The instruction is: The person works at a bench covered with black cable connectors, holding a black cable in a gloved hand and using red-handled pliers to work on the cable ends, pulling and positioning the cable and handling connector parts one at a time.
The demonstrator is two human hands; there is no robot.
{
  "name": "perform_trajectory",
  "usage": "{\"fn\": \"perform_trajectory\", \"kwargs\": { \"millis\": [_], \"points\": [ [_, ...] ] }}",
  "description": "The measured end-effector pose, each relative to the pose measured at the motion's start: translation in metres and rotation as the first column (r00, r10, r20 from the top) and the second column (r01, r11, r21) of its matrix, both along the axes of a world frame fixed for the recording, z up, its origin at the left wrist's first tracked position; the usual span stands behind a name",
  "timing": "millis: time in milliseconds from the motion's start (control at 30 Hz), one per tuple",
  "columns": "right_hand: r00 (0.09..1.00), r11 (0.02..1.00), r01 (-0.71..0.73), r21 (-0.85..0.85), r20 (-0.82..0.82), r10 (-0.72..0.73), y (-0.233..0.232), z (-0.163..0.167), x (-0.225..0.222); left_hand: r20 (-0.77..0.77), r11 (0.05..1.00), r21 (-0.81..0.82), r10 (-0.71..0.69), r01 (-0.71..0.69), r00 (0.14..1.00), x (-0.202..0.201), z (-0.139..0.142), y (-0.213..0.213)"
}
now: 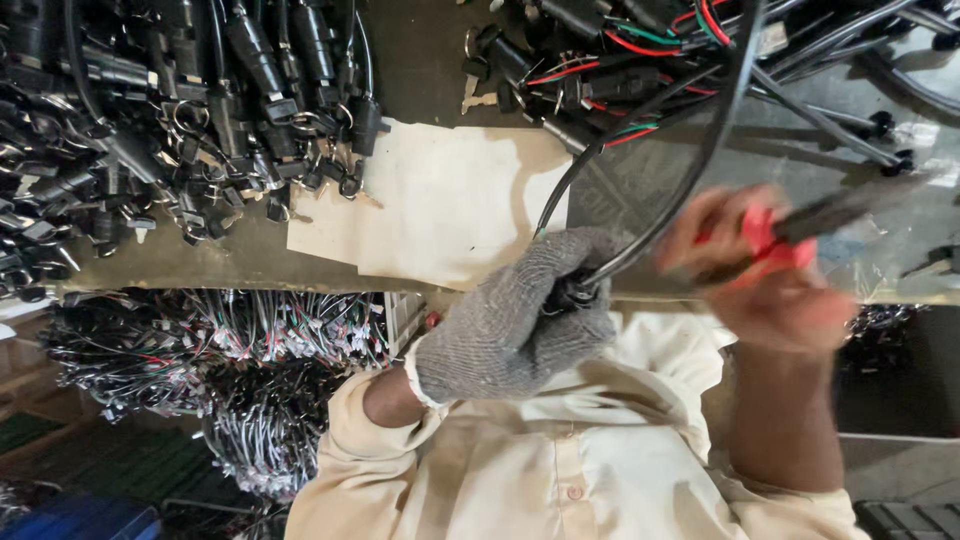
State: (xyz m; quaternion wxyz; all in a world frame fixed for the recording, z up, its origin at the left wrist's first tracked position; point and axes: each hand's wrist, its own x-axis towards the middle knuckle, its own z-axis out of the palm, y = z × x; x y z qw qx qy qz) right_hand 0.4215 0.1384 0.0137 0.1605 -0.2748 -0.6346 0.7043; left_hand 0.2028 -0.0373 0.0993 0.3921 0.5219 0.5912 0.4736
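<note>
Gloved left hand (pixel 520 315) clenched on black cable (pixel 690 175) at desk (pixel 250 250) edge; blurred right hand (pixel 775 270) gripping red-handled tool (pixel 775 235), probably cutters.

A heap of black plug-like parts with metal keys (pixel 190 120) covered the upper left of the worktable (pixel 790 160). A pale sheet of paper (pixel 440 200) lay at the table's near edge. More black parts with red and green wires (pixel 620 70) sat top centre. Below the table edge hung bundles of thin multicoloured wires (pixel 230 350), and what seemed a blue crate (pixel 70 520) stood bottom left
</note>
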Motion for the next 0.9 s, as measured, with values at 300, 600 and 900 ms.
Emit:
{"fn": "perform_trajectory", "kwargs": {
  "millis": [300,600,900],
  "points": [
    [0.996,0.520,-0.089,0.849,0.068,0.060,-0.018,0.042,-0.054,-0.269,0.997,0.071,-0.008,0.028,0.963,0.010,0.000,-0.013],
    [0.964,0.472,-0.264,0.841,0.244,0.104,-0.008,0.043,-0.066,-0.388,0.998,0.051,0.055,-0.038,0.920,0.002,0.002,-0.019],
    [0.984,0.692,-0.177,0.700,0.100,0.150,-0.032,0.033,-0.062,-0.371,0.949,0.236,0.287,-0.209,0.883,0.017,-0.010,-0.011]
  ]
}}
